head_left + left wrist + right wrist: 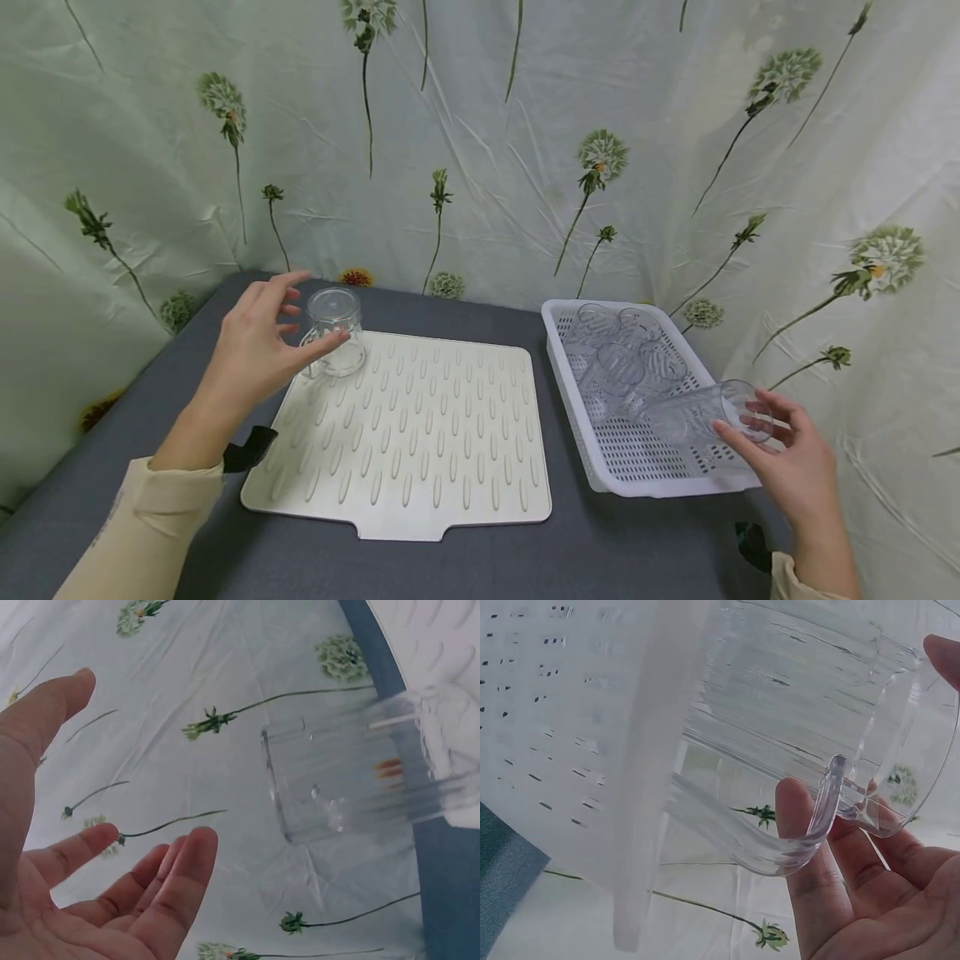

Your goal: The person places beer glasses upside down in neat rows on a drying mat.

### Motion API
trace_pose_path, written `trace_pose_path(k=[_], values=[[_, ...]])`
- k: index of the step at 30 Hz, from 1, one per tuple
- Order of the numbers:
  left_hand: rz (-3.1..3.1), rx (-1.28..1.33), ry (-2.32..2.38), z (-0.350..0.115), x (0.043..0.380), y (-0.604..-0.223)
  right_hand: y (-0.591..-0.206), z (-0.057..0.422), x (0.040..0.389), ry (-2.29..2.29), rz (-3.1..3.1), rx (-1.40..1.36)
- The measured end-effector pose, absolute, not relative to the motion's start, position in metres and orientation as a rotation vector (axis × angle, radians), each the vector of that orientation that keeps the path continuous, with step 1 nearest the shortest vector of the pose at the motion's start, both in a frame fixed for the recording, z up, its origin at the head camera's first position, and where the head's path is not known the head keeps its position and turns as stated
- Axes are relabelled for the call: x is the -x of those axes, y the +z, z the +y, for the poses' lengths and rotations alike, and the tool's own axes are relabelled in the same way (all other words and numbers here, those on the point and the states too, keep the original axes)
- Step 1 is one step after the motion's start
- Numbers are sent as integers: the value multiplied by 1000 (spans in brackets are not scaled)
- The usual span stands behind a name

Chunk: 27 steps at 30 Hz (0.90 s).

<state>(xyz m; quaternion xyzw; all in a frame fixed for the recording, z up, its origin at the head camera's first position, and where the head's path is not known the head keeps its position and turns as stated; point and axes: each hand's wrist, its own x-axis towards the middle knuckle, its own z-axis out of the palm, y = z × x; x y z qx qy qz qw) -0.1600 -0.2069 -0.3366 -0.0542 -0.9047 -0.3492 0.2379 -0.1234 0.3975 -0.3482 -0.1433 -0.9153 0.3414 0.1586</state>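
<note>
At the back left corner of the white ridged draining mat (420,433), a clear glass mug (335,310) stands upside down. My left hand (251,346) is beside it with thumb and fingers spread; the left wrist view shows a gap between the fingers and that mug (337,780). At the white basket, my right hand (795,450) grips another clear glass mug (693,414) by its rim end. This mug lies tilted over the basket's right side, base inward. In the right wrist view its handle (780,859) is among my fingers.
Several more clear glass mugs (619,367) sit close together in the back of the perforated white basket (572,400). A dark grey cloth (502,567) covers the table. Behind it hangs a pale curtain (495,125) printed with dandelions.
</note>
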Motion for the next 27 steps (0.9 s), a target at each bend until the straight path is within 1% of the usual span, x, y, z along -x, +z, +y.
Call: trace_pose_path(k=[10, 27], values=[[-2448, 224, -1011, -196, 154, -348, -343, 390, 117, 1031, -2538, 559], [-2460, 343, -1108, -183, 149, -366, -335, 383, 110, 1113, -2427, 589]])
